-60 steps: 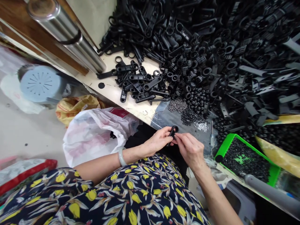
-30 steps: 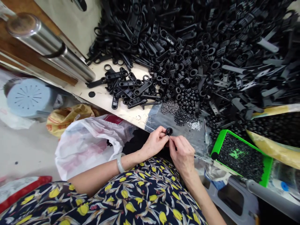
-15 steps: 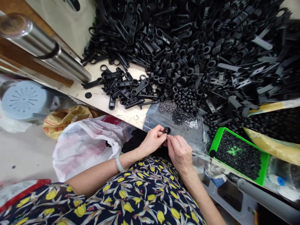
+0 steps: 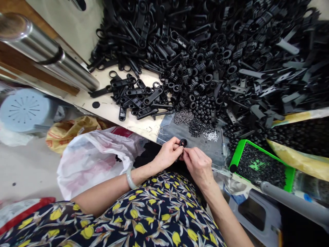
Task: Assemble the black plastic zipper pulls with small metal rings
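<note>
Near the table's front edge, my left hand [image 4: 169,154] is closed around a black plastic ring-ended handle [image 4: 183,142]. The ring pokes up past its thumb and fingers, while the rest is mostly hidden by the hand. My right hand [image 4: 199,164] meets it from the right, thumb and fingertips pinched against the part just below the ring. Whatever sits in that pinch is too small to make out. Just beyond the hands lie small piles of silvery pins [image 4: 211,136], tiny black pieces [image 4: 196,127] and little brownish metal parts [image 4: 183,116].
A heap of black plastic parts [image 4: 205,41] covers the back of the table, with ring-ended handles [image 4: 144,97] at left. On the right stands a green tray [image 4: 235,156] of small black bits, beside a grey cylindrical tool [image 4: 288,197]. A white plastic bag [image 4: 84,164] lies left, below table level.
Both hands stay at the ring-ended handle; my right hand has turned slightly, its knuckles a little farther right. The grey tool at lower right has shifted up and right.
</note>
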{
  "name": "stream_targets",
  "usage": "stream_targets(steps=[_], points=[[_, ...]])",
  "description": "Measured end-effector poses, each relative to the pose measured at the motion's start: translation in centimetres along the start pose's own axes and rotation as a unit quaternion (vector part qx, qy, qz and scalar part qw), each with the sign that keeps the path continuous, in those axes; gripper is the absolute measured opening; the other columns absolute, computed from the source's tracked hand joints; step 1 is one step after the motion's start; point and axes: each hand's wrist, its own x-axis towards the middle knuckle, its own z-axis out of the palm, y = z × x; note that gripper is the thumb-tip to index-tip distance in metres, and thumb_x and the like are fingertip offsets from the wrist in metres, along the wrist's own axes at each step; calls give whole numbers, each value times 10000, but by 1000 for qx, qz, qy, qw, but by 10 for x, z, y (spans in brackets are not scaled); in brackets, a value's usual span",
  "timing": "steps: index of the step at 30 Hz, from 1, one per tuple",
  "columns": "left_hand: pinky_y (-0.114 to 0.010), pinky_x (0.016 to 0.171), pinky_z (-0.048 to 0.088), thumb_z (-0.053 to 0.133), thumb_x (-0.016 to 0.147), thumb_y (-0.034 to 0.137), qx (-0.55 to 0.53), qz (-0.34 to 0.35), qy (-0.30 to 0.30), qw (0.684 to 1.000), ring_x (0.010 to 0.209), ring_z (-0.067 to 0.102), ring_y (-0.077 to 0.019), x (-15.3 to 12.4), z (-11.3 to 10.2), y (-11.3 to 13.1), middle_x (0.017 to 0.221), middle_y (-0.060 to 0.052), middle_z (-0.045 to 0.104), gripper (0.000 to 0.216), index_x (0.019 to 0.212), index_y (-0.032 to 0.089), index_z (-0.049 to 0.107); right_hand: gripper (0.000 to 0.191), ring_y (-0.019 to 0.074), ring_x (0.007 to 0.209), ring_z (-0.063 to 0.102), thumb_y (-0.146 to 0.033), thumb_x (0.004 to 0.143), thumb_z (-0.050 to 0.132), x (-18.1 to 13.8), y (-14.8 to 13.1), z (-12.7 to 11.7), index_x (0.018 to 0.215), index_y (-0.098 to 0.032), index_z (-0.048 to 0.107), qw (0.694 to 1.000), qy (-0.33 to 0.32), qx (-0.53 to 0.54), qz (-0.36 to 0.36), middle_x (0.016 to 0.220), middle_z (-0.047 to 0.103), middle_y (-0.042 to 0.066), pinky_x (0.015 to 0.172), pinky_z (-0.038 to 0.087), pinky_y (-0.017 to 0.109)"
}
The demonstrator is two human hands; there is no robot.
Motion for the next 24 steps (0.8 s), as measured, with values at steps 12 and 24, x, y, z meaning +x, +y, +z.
stream_targets(steps=[12,24], points=[[-200,557,400,570,937,294,55,20,-40,997,577,545,-94,2,-6,1,677,64,596,120,1002,195,547,235,169,715,595,-182,1080,513,4,1,-1,881,-186,639,1000,-20,-8,-4,765,624,22,709,432,293],[-229,710,465,577,868,146,59,39,-106,992,809,630,-131,-4,-15,9,967,-20,700,242,1103,194,545,282,160,695,574,-179,1081,490,3,-2,-1,825,-203,604,999,-16,-33,4,732,583,8,705,434,287]])
